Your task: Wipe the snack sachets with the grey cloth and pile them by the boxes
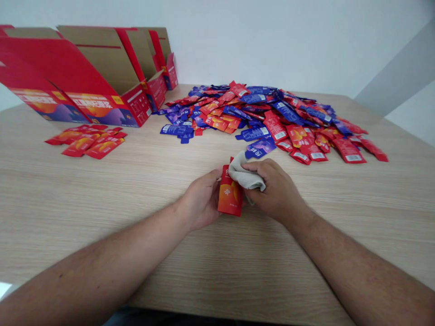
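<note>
A red pouch (229, 197) with an orange fruit print is held in my left hand (203, 198), its printed face turned up. My left thumb lies along the pouch's left edge, and the other fingers are hidden beneath it. In my right hand (277, 191) a light grey cloth (246, 174) is bunched between thumb and fingers. The cloth touches the upper right part of the pouch and covers some of its print. Just beyond the cloth, a single purple pouch (261, 148) lies on the table.
A wide heap of red and purple pouches (251, 108) spreads across the back of the wooden table (163, 262). Open red cardboard boxes (102, 108) stand at the back left. In front of them lies a small group of red pouches (89, 141). A white wall is behind.
</note>
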The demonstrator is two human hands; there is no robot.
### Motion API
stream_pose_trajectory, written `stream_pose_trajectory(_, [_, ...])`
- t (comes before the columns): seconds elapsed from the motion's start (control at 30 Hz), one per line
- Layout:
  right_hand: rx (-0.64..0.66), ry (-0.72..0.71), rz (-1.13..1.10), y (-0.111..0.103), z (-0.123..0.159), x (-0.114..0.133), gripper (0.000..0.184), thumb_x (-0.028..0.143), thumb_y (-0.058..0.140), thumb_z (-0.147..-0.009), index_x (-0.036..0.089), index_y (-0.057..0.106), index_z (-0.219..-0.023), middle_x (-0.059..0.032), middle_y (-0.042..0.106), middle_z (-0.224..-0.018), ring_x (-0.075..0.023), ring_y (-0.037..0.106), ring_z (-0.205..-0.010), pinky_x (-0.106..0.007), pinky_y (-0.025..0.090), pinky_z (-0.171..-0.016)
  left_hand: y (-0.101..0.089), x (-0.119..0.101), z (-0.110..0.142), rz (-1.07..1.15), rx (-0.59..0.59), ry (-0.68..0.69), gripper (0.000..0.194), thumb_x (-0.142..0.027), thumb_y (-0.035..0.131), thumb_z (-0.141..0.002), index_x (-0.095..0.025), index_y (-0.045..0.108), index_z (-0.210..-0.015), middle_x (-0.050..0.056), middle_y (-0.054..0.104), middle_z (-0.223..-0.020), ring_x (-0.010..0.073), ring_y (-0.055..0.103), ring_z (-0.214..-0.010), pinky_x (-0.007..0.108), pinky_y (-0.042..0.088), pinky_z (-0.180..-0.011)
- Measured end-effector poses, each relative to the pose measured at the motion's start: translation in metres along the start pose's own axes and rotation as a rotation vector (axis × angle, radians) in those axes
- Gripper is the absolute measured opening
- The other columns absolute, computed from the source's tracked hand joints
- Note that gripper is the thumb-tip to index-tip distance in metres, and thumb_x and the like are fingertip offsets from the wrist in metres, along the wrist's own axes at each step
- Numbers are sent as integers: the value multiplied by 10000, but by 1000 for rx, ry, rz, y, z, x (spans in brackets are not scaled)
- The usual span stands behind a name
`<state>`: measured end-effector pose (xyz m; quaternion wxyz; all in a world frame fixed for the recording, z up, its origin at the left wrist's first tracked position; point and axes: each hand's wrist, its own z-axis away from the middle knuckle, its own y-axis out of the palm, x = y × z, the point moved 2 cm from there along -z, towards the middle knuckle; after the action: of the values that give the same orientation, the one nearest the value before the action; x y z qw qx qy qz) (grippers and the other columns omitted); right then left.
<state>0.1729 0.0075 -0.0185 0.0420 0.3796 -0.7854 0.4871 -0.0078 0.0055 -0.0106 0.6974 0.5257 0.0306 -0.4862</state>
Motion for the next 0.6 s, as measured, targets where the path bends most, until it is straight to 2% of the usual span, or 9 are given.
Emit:
stream_pose_trajectory(0.13, [17, 21, -34, 3, 3, 6, 428, 189, 739, -830, 204, 714, -1257, -131, 780, -1120, -328, 712, -1042, -509, 609, -919, 2, 0, 1, 6, -106, 28, 406, -297, 385, -1155, -150, 735, -1011, 72, 749, -847, 199, 695, -673, 329, 579, -606])
stream_pose_trajectory(0.23, [103, -11, -74, 4, 6, 14, 492, 152, 754, -801, 221, 706, -1286, -120, 751, -1137, -296, 705, -1013, -461, 620, -889, 1, 1, 0, 30, -197, 23, 426, -310, 396, -1159, -134, 748, -994, 93, 765, -834, 191, 714, -699, 297, 600, -689])
stream_pose_trajectory(0.33, [184, -52, -86, 3, 7, 19, 512, 141, 763, -801, 232, 702, -1301, -118, 731, -1173, -275, 704, -999, -441, 630, -875, -2, 4, -1, 38, -186, -12, 447, -372, 421, -1156, -122, 773, -1040, 127, 801, -912, 199, 751, -754, 284, 612, -736])
stream_pose_trajectory(0.47, [136, 6, -53, -1, 6, 20, 506, 108, 737, -805, 224, 701, -1296, -113, 731, -1132, -283, 718, -1038, -456, 638, -916, -4, 6, -1, -41, -167, -7, 440, -401, 431, -1154, -145, 754, -998, 91, 772, -814, 191, 695, -618, 298, 593, -630])
stream_pose_trajectory(0.53, [165, 1, -54, -1, 6, 25, 511, 122, 752, -805, 215, 704, -1305, -122, 730, -1151, -285, 725, -1041, -453, 643, -908, -2, 5, 0, -32, -193, 28, 426, -370, 417, -1160, -141, 747, -1019, 90, 778, -831, 189, 716, -664, 291, 606, -680])
stream_pose_trajectory(0.6, [246, -50, -71, 0, 7, 30, 525, 157, 784, -807, 222, 710, -1323, -126, 725, -1189, -277, 730, -1024, -439, 649, -888, 0, 5, 1, -19, -203, 22, 463, -379, 390, -1166, -117, 754, -1054, 121, 799, -894, 197, 751, -744, 287, 615, -735])
